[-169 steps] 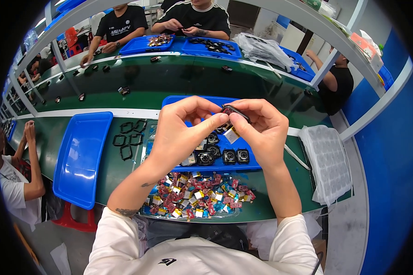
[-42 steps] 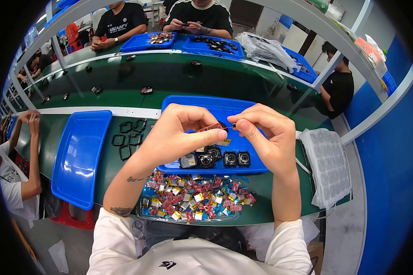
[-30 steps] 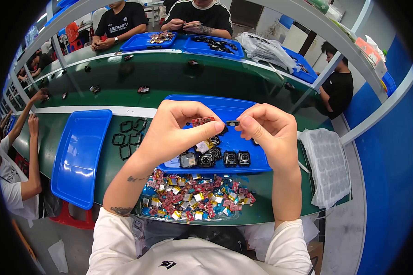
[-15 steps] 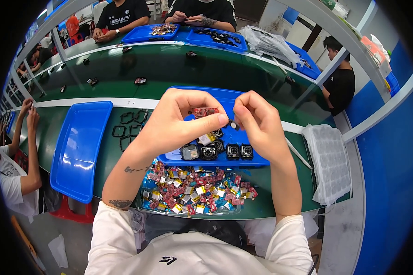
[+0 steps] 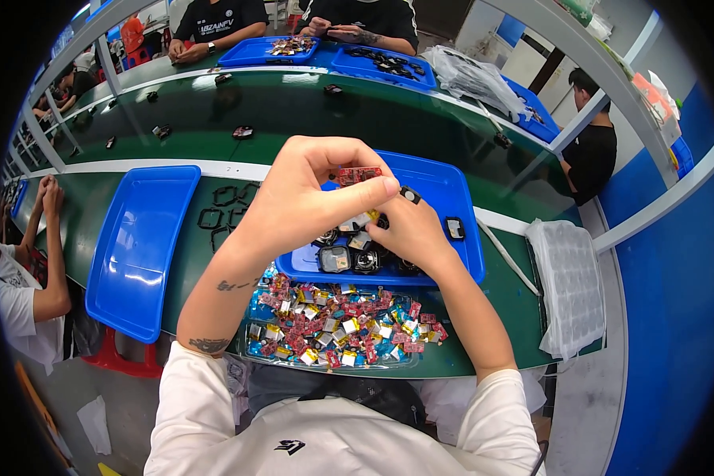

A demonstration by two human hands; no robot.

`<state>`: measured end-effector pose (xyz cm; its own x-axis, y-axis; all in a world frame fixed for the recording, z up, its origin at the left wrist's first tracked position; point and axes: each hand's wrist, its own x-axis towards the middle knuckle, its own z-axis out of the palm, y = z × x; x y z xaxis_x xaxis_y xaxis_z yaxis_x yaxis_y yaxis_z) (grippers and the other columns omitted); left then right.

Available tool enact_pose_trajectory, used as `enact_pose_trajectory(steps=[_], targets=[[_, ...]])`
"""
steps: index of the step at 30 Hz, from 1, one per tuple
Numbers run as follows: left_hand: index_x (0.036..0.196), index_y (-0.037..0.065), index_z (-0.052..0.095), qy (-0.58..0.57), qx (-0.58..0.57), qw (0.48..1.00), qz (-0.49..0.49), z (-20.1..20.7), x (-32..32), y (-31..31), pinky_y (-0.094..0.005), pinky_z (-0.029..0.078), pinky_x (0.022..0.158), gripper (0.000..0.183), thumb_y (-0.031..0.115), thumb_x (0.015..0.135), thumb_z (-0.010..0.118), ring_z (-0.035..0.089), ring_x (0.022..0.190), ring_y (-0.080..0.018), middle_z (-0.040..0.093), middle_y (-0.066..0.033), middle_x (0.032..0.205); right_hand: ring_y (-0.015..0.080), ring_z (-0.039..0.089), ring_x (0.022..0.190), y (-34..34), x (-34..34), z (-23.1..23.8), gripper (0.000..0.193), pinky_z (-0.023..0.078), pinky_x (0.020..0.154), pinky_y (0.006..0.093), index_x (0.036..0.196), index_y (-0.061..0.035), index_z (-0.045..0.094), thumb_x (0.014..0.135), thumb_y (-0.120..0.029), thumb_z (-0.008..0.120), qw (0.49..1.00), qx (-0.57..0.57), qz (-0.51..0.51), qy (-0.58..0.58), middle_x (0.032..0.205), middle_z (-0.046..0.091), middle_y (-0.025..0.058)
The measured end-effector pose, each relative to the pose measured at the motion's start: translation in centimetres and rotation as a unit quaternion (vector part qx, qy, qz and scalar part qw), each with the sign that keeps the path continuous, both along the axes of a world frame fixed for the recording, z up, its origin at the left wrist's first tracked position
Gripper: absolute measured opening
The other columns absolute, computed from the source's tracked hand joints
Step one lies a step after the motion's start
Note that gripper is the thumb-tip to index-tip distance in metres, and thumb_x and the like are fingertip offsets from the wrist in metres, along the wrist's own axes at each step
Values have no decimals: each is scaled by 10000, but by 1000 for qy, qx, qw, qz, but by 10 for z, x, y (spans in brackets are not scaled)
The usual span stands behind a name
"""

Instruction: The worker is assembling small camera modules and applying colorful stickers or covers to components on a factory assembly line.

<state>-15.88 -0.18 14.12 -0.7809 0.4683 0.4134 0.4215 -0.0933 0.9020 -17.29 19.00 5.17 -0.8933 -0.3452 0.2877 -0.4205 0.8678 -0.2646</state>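
My left hand (image 5: 305, 190) is closed on a small red circuit board (image 5: 359, 175), pinched between thumb and fingers above a blue tray (image 5: 444, 178). Just below the left thumb my right hand (image 5: 416, 238) reaches over the tray, its fingers bent together and partly hidden; what they grip cannot be made out. Beside its knuckles shows a small black part (image 5: 409, 194). Black watch cases, among them one with a pale square face (image 5: 335, 259) and one with a round centre (image 5: 366, 262), lie in the tray. Another watch case (image 5: 454, 228) sits apart at its right.
Nearer me, a clear tray holds heaped red boards and silver-yellow batteries (image 5: 345, 329). Left are black frames (image 5: 212, 218) and a second blue tray (image 5: 139, 254). Wrapped plastic trays (image 5: 567, 285) stand right. Beyond runs a green conveyor (image 5: 293, 111); a co-worker's hands (image 5: 49, 194) are far left.
My right hand has moved left and down, from holding a small dark part beside the left hand to below the left thumb. The left hand keeps the red circuit board, slightly higher.
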Motion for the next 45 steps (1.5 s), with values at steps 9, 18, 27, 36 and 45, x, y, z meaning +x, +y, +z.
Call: enact_pose_trajectory(steps=[9, 18, 27, 36, 45], targets=[[784, -13, 654, 59, 36, 997, 46, -2, -8, -3, -205, 464, 662, 94, 74, 813, 679, 576, 763, -74, 616, -51, 878, 227, 614, 553, -1, 5, 13, 384, 467, 543, 351, 596, -87, 668, 646, -454, 769, 984, 70, -49, -154, 550, 611, 46], [790, -25, 656, 92, 48, 991, 80, 0, -10, -8, -204, 478, 667, 104, 74, 815, 673, 595, 755, -73, 637, -53, 863, 248, 622, 597, -12, -2, 2, 297, 478, 549, 370, 636, -68, 682, 692, -354, 741, 989, -5, -87, -122, 619, 628, 70], [788, -25, 660, 99, 41, 991, 86, 0, -10, -8, -209, 479, 669, 107, 78, 812, 674, 592, 759, -75, 639, -57, 874, 251, 580, 846, -9, -2, -13, 288, 479, 729, 373, 724, -62, 678, 673, -328, 776, 998, -36, -46, -33, 826, 615, 81], [780, -16, 672, 94, 37, 990, 102, -2, -9, -2, -202, 469, 634, 115, 96, 801, 682, 588, 716, -73, 646, -68, 894, 203, 689, 774, -1, -14, -17, 154, 534, 658, 305, 853, -6, 582, 773, -69, 698, 914, -367, 78, -157, 820, 685, 114], [729, 21, 704, 198, -101, 948, 229, -21, -11, 12, -366, 450, 881, 95, 110, 717, 673, 554, 1052, -253, 671, -116, 1086, 196, 691, 762, -7, 19, 49, 288, 576, 675, 265, 1146, 47, 537, 882, -37, 613, 771, -599, 91, -198, 903, 667, 139]])
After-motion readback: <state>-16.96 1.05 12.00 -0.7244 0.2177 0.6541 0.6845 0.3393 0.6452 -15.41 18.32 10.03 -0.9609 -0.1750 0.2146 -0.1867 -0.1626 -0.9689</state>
